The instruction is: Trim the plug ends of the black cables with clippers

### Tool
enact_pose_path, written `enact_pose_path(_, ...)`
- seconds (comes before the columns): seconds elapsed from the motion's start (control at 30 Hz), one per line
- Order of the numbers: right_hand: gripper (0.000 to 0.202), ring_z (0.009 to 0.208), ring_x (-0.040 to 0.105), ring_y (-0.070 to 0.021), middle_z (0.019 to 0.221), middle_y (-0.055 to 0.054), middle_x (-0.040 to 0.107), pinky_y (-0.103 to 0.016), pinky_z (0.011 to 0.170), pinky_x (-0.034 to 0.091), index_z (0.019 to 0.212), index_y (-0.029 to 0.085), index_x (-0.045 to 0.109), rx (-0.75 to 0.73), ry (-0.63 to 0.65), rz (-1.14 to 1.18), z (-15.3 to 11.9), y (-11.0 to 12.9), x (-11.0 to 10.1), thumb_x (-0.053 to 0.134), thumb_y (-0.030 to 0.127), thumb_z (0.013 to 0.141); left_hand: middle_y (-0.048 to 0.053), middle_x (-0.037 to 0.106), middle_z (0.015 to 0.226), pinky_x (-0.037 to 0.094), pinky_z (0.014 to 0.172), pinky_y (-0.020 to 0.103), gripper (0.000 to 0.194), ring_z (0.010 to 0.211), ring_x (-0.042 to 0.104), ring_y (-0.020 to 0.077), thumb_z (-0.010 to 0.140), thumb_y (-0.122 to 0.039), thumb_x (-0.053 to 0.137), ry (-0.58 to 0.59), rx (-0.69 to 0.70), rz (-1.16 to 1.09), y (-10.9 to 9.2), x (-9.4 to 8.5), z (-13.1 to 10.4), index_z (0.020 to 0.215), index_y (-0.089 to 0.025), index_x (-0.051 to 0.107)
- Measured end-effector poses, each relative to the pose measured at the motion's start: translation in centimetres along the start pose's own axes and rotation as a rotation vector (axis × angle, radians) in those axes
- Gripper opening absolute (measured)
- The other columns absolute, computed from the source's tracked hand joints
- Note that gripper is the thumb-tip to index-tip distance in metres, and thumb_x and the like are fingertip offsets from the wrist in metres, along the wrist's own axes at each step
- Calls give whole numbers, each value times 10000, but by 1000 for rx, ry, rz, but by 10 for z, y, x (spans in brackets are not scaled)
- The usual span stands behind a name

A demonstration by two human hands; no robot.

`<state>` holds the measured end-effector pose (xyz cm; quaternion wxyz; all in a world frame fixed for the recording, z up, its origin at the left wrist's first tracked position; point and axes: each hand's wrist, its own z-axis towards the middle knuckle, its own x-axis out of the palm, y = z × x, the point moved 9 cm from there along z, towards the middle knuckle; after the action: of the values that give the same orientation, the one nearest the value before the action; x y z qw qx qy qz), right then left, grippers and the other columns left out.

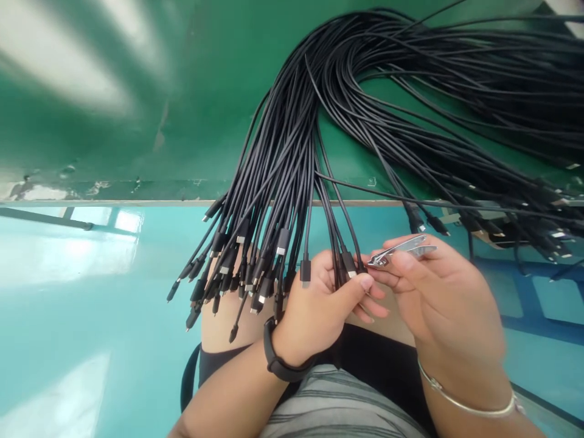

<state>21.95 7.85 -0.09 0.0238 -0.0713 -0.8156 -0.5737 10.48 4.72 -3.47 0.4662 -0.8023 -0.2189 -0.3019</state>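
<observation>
My left hand (328, 298), with a black band at its wrist, is closed around the ends of a few black USB cables (349, 263), the thumb pressing near one plug. In my right hand (442, 292) is a silver nail clipper (399, 252), pinched between thumb and fingers. Its jaws point left and lie close beside a cable end at my left fingertips; whether they touch it I cannot tell. Left of my left hand, many more cable plugs (262, 286) with metal tips hang over my lap.
A thick bundle of black cables (365, 67) curves over the green tabletop (137, 121) and drops past its front edge. More cable ends (515, 213) hang off the edge at the right. Under the table lies a pale turquoise floor (91, 292).
</observation>
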Motion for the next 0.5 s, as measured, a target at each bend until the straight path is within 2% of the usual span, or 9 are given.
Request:
enact_pose_path(0.2,155,720,714,-149,825,4,714,-253,652,622,891,250,718,2,28,24,5,-3,3,799,360,818,6,717,708,554,533,153,327,560,698,111,799,-337,804,-62,-20,40,-3,-3,0,898,-145,558)
enact_pose_path(0.37,121,720,701,-145,815,8,711,-242,617,606,888,267,720,-29,72,9,5,0,5,787,353,837,5,717,711,554,530,166,314,553,695,116,803,-336,794,-83,-11,78,-3,-4,0,896,-150,559)
enact_pose_path(0.5,154,712,701,-162,815,-6,712,-262,590,613,885,260,725,-42,27,-48,4,1,2,801,376,819,9,723,712,560,533,178,323,546,692,119,796,-355,797,-96,1,93,-3,-4,0,884,-152,562)
